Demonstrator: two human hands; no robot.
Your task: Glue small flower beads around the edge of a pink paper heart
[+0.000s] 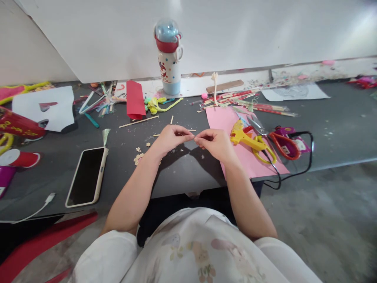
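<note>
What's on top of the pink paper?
At least a glue gun and part of the scissors. The paper right beneath them is covered, so any marks there can't be seen.

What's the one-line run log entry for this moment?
left hand + right hand: fingertips together | between them: too small to tell | near left: thin sticks | near right: pink paper, yellow glue gun

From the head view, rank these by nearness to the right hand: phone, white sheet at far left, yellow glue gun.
From the right hand:
1. Yellow glue gun: just to its right.
2. Phone: left, beyond the left forearm.
3. White sheet: far left, behind the phone.
</note>
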